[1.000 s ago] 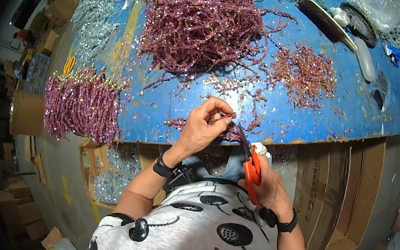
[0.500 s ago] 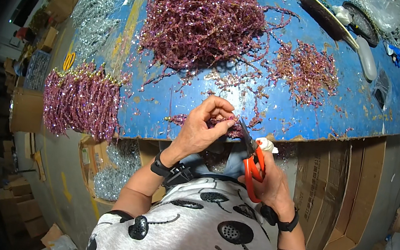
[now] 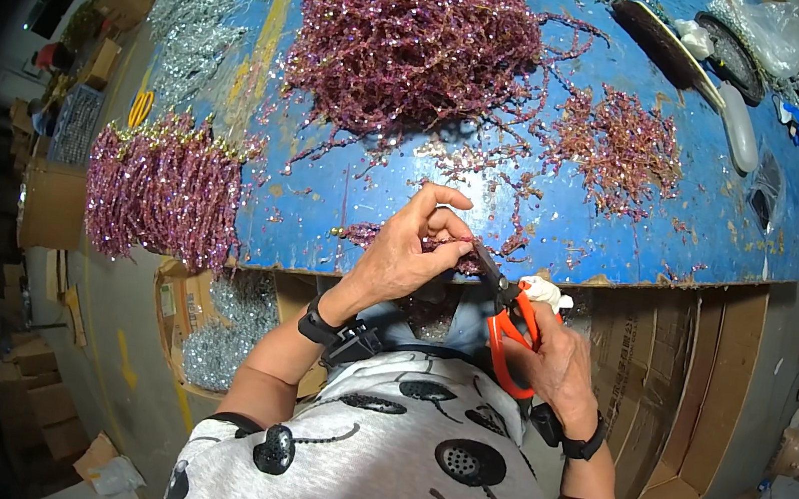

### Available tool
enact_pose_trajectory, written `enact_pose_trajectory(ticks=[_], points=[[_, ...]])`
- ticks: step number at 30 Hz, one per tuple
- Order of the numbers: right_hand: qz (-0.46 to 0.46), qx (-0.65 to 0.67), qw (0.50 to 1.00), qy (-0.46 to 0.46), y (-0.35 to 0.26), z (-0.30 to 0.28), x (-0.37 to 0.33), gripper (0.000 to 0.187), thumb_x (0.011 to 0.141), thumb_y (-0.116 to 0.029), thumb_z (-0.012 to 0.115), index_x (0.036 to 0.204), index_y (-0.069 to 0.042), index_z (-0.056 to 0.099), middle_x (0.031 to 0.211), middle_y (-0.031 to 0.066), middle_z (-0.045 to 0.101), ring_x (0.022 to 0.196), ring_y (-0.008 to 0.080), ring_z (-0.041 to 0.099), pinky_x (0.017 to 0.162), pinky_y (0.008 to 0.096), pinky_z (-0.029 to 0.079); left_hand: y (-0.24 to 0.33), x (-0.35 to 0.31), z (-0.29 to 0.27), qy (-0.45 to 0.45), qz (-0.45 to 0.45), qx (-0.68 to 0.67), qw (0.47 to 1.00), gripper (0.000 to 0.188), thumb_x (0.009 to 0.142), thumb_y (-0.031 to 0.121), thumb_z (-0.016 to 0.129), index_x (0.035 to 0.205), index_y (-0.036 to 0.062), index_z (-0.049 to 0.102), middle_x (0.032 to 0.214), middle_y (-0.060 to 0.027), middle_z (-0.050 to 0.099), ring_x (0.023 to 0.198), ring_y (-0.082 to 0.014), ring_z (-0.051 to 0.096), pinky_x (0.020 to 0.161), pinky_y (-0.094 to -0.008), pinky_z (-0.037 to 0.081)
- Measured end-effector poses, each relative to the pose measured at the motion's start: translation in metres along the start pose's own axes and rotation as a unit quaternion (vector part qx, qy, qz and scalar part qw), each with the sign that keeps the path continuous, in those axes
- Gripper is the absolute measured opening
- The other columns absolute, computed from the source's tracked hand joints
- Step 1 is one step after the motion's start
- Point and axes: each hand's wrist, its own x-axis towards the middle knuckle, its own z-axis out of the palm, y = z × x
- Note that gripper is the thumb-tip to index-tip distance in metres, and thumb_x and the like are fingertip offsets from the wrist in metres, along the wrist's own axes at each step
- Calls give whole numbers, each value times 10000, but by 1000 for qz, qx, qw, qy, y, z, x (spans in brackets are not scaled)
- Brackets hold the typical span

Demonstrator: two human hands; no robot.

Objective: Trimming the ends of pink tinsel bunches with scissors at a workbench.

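My left hand [image 3: 403, 252] is closed in a pinch at the table's front edge. Its thumb and forefinger grip a strand of glittery pink tinsel garland [image 3: 359, 234], part of which shows left of the wrist side of the hand. In my right hand [image 3: 558, 364] is a pair of scissors with orange handles [image 3: 499, 346]. The handles are spread apart, and the dark blades point up and left, their tips beside my left fingertips. Whether the blades touch the strand is too small to tell. A white wrapped bit [image 3: 543, 292] shows by my right fingers.
A big heap of pink garland [image 3: 411, 49] covers the blue table's [image 3: 325, 199] far middle. Short cut pieces [image 3: 619, 152] lie right of it. At left hangs a row of bundled strands [image 3: 165, 193], near yellow scissors [image 3: 141, 107]. A brush [image 3: 663, 47] lies far right; cardboard boxes [image 3: 671, 407] stand below.
My right hand and the scissors have shifted slightly right, and the handles look wider apart. My left hand stays pinched in nearly the same place.
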Motion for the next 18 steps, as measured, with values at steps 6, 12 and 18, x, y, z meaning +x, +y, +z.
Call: enact_pose_trajectory(ticks=[6, 12, 18], points=[[71, 280, 957, 36, 15, 11, 0, 250, 911, -146, 589, 1149, -73, 600, 662, 41, 617, 563, 145, 605, 517, 286, 467, 0, 0, 0, 30, 25, 75, 996, 368, 842, 8, 641, 1184, 22, 505, 927, -61, 654, 838, -119, 593, 788, -283, 463], [71, 282, 957, -14, 20, -1, -20, 467, 855, -89, 451, 1319, -30, 453, 805, 79, 582, 608, 115, 539, 578, 266, 447, 1, 6, 8, 177, 280, 427, 841, 234, 764, 87, 739, 991, 83, 682, 1179, -137, 596, 1043, -298, 565, 904, -395, 381], [64, 277, 957, -57, 27, 11, -31, 474, 857, -119, 490, 1323, -42, 452, 787, 66, 572, 613, 122, 522, 593, 262, 438, -11, 4, 11, -6, 289, 441, 850, 171, 783, 124, 742, 940, 110, 675, 874, -22, 588, 830, -219, 529, 738, -360, 353]])
